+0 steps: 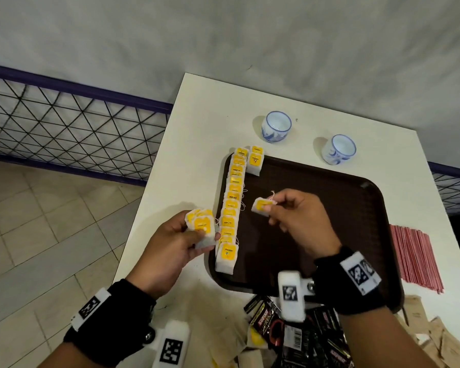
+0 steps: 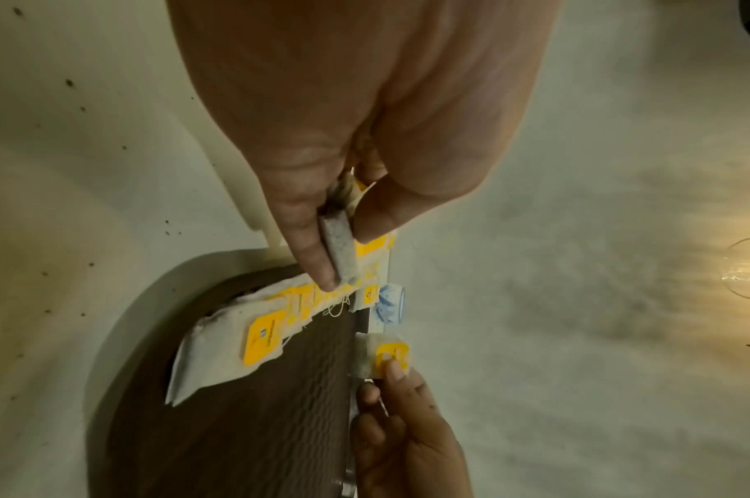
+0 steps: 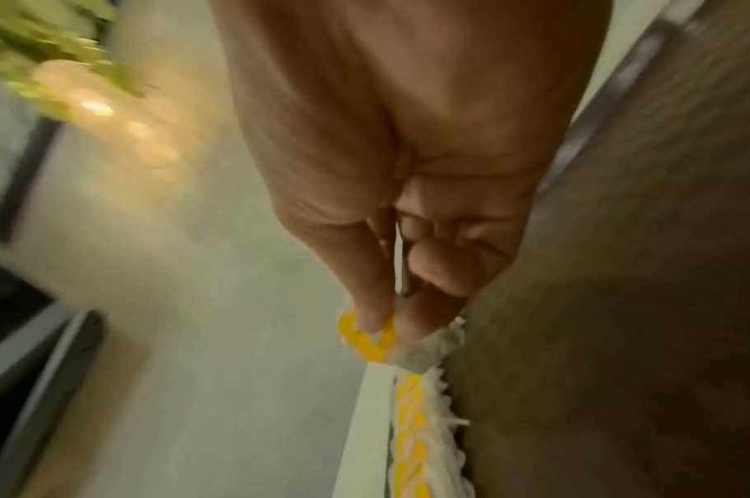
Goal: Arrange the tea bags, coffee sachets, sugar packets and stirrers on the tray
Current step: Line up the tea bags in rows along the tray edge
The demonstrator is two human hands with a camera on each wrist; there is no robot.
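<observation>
A dark brown tray [image 1: 329,208] lies on the white table. Along its left edge runs an overlapping row of yellow-tagged tea bags [image 1: 231,208], with a second short column [image 1: 255,160] started at the far end. My left hand [image 1: 181,243] grips a small stack of tea bags [image 1: 202,227] just left of the tray, seen edge-on in the left wrist view as the stack [image 2: 341,246]. Above the tray's middle, my right hand [image 1: 290,211] pinches a single tea bag [image 1: 262,207] by thumb and fingers; that single tea bag [image 3: 369,340] shows in the right wrist view.
Two blue-and-white cups [image 1: 276,126] [image 1: 339,149] stand behind the tray. Red stirrers [image 1: 414,256] lie right of it. Black coffee sachets [image 1: 298,335] and brown sugar packets [image 1: 436,338] are piled at the near edge. The table's left edge drops to a tiled floor.
</observation>
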